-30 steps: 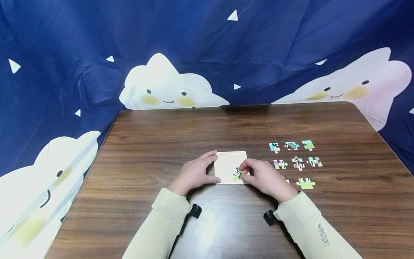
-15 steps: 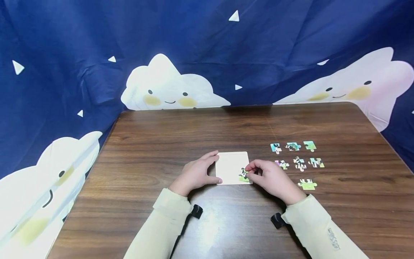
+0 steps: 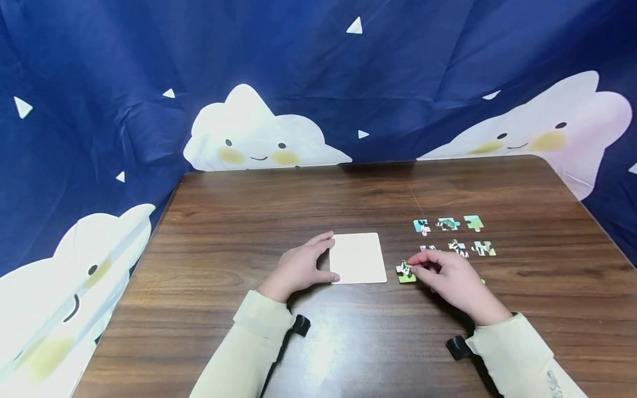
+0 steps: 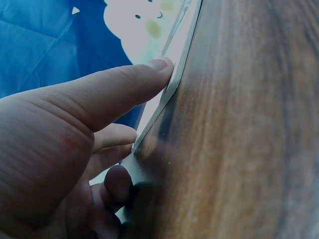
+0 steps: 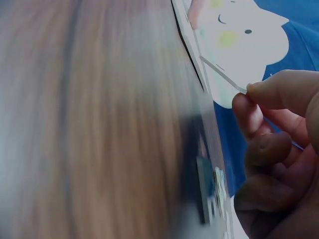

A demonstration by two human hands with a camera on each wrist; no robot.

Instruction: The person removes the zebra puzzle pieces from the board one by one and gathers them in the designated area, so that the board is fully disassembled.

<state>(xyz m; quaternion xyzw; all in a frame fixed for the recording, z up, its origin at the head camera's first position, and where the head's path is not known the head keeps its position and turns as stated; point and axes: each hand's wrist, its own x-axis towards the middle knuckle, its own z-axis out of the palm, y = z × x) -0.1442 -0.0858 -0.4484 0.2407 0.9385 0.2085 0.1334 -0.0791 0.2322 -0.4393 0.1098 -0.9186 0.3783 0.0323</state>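
Note:
A pale, blank rectangular puzzle board (image 3: pixel 357 258) lies flat on the wooden table. My left hand (image 3: pixel 299 265) rests at its left side, the thumb and forefinger spread across the two left corners. Seen from the left wrist, the straight thumb (image 4: pixel 119 87) touches the board's surface near its edge. Just right of the board, my right hand (image 3: pixel 450 276) pinches a green, black and white puzzle piece (image 3: pixel 406 273) between thumb and forefinger. That puzzle piece (image 5: pixel 222 73) shows edge-on in the right wrist view, held off the table and tilted.
Other puzzle pieces lie in rows at the right, among them a green corner piece (image 3: pixel 474 222), a blue one (image 3: pixel 422 226) and a black-and-white one (image 3: pixel 458 248). My right hand partly hides the lower ones. A blue cloud-print curtain (image 3: pixel 298 55) hangs behind the table (image 3: pixel 249 210).
My right hand has moved to the right, carrying the pinched puzzle piece from over the board's lower right corner to beside the board. The left hand stays at the board's left side.

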